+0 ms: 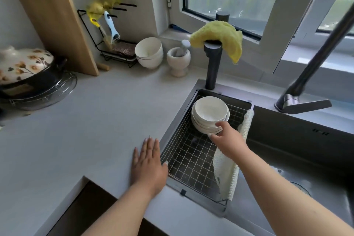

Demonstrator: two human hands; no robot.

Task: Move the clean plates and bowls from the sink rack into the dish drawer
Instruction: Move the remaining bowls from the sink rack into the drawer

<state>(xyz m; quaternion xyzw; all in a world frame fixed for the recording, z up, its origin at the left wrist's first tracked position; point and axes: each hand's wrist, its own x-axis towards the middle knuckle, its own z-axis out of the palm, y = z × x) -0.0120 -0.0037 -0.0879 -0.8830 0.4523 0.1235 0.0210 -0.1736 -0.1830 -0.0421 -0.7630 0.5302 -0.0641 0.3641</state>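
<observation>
I judge little done: my right hand (pixel 229 140) has its fingers (pixel 220 125) closing on the bowl stack (pixel 209 114) still in the sink rack (pixel 191 157), left hand (pixel 148 165) flat, fingers apart, on the table (pixel 95 120).

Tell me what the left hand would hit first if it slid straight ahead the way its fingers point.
Nothing close: the left hand lies flat on the countertop, bare ahead of it. Further on, probably the mortar, though depth is unclear.
</observation>
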